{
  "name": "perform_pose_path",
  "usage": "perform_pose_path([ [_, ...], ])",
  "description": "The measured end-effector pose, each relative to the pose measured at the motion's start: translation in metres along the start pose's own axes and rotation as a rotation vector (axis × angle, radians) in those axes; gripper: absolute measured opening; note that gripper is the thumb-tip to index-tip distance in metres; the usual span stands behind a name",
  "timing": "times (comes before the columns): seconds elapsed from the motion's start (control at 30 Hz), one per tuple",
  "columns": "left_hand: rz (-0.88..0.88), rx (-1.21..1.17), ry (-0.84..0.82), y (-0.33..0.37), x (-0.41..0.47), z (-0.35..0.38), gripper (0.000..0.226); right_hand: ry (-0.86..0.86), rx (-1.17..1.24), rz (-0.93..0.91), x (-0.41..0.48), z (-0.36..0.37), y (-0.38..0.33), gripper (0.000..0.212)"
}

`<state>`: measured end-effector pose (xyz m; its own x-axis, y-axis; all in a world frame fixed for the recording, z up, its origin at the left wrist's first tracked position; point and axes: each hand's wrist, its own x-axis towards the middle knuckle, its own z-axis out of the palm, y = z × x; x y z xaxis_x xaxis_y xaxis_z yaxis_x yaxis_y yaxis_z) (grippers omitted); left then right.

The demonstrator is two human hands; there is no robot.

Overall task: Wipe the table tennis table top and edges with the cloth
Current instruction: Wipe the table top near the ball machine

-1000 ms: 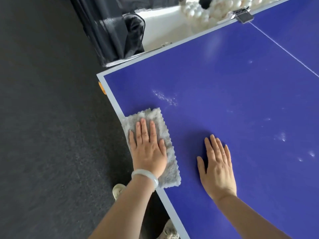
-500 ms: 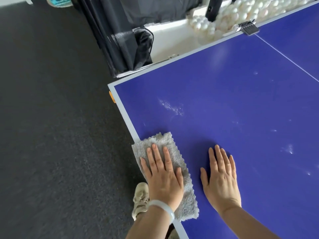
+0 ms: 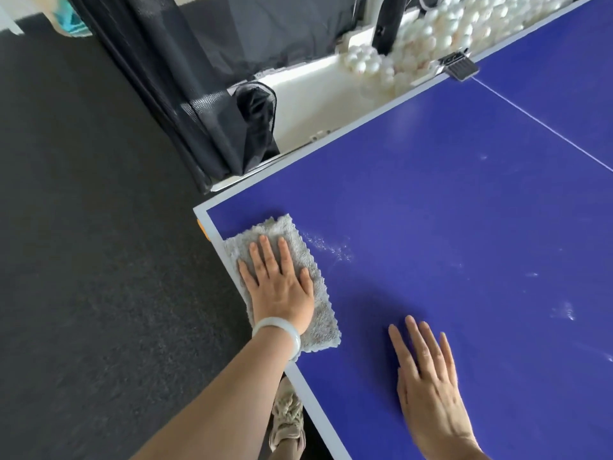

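White balls (image 3: 441,24) heaped in white tray (image 3: 318,101) beside table (image 3: 431,227).

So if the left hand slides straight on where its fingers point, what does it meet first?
Probably the table's white end edge near the corner; the left hand, with its grey cloth, would pass left of the dusty smear.

We find bright, even daylight; the far balls (image 3: 431,24) are overexposed, the table top (image 3: 414,134) carries a soft sheen, and the frame edges bend.
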<state>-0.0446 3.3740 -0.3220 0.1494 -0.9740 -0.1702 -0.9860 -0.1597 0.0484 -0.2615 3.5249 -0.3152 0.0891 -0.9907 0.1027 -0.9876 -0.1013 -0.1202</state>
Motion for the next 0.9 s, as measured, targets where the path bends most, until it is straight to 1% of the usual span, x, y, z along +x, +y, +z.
perform_pose_path([
  [0.07, 0.004, -0.001, 0.005, -0.001, 0.0, 0.002, 0.07, 0.007, 0.046, 0.007, 0.018, 0.001, -0.02, 0.052],
  [0.17, 0.023, -0.025, 0.009, -0.001, -0.001, 0.002, 0.071, -0.058, 0.107, 0.16, 0.058, 0.004, -0.052, 0.057],
  [0.23, 0.059, -0.029, 0.006, -0.003, 0.004, 0.001, 0.072, -0.093, 0.112, 0.219, 0.075, 0.006, -0.064, 0.059],
  [0.33, 0.109, -0.01, 0.008, -0.011, 0.039, -0.003, 0.071, -0.066, 0.112, 0.205, 0.077, 0.014, -0.064, 0.062],
  [0.4, 0.106, 0.006, 0.02, -0.015, 0.071, -0.009, 0.07, -0.027, 0.118, 0.192, 0.076, 0.017, -0.06, 0.058],
  [0.53, 0.088, 0.034, 0.013, -0.023, 0.13, -0.02, 0.068, -0.007, 0.119, 0.208, 0.079, 0.02, -0.06, 0.056],
  [0.6, 0.111, 0.047, 0.011, -0.025, 0.146, -0.024, 0.067, -0.022, 0.113, 0.201, 0.078, 0.019, -0.061, 0.062],
  [0.7, 0.119, 0.047, 0.022, -0.035, 0.138, -0.021, 0.067, -0.053, 0.1, 0.203, 0.076, 0.02, -0.059, 0.063],
  [0.8, -0.003, 0.027, 0.03, -0.049, 0.094, -0.012, 0.071, -0.062, 0.104, 0.205, 0.076, 0.021, -0.059, 0.064],
  [0.9, -0.098, -0.067, -0.012, -0.049, 0.06, -0.006, 0.07, -0.05, 0.107, 0.21, 0.076, 0.02, -0.058, 0.065],
])
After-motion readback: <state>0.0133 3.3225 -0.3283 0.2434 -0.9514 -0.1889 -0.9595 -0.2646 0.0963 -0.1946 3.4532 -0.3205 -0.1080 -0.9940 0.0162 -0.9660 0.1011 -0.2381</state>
